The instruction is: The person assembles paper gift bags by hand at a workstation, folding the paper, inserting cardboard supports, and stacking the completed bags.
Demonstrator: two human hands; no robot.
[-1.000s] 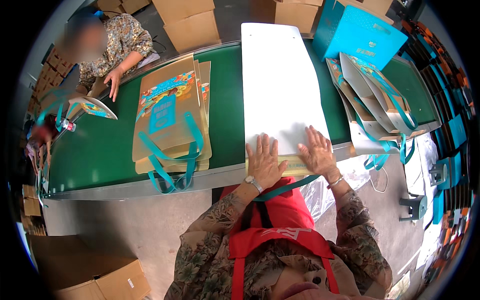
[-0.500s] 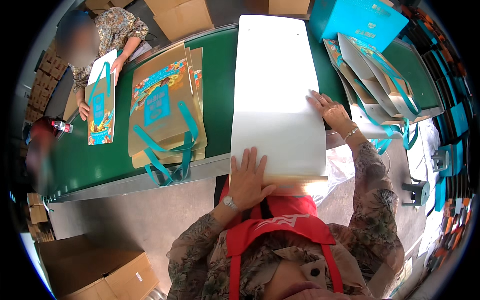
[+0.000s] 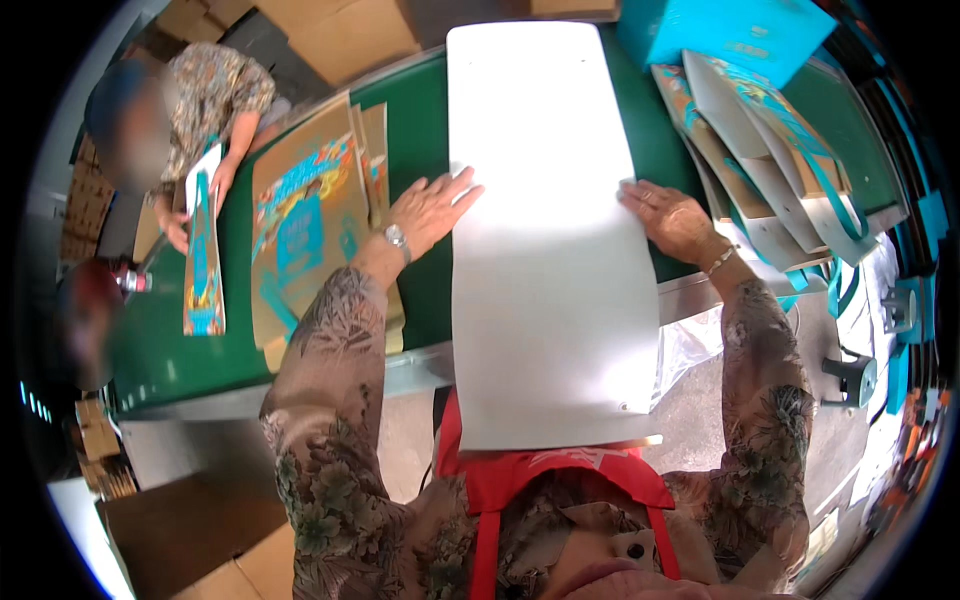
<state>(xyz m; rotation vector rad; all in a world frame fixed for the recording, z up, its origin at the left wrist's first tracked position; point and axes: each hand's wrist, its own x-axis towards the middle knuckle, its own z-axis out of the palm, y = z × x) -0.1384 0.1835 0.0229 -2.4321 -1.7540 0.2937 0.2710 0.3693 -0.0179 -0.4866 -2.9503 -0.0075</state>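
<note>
While I watched through the head camera, my left hand (image 3: 432, 205) lay flat at the left edge of the big white sheet (image 3: 550, 230), palm down, fingers spread and only the fingertips resting on the paper. A wristwatch (image 3: 396, 238) sat on that wrist, and the patterned sleeve ran back toward me across the stack of printed brown bags (image 3: 305, 225). My right hand (image 3: 672, 218) was at the sheet's right edge, fingers loosely fanned and curled over the margin — whether the thumb was tucked under the paper I could not tell. A thin bracelet (image 3: 720, 261) circled that wrist.

The sheet itself lay lengthwise away from me on the green table (image 3: 235, 330), its near end hanging past the table's edge over my red apron (image 3: 540, 480), with a small punched hole close to the near right corner.

To the right of the sheet stood a leaning pile of teal-and-white paper bags (image 3: 770, 150) with ribbon handles, and a teal box (image 3: 740, 35) sat at the far right of the table. Across the table to the left, another person in a floral shirt held a flat printed bag (image 3: 203, 250) with both hands. Cardboard cartons (image 3: 340, 30) were stacked beyond the table — more cartons stood on the floor at the lower left.
</note>
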